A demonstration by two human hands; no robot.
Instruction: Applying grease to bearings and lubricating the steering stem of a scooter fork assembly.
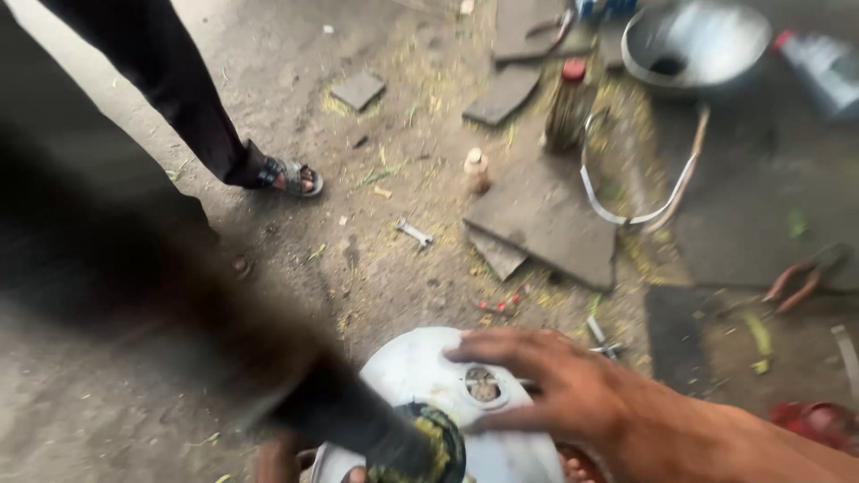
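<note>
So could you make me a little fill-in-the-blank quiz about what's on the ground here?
1. The person's right hand lies flat on a rounded ____ metal tank.
2. The brown plastic bottle standing on the ground has a ____ cap.
3. The foot of another person standing nearby wears a ____.
4. The small metal spanner lies on the ____ ground.

Missing words: white; red; sandal; concrete
</note>
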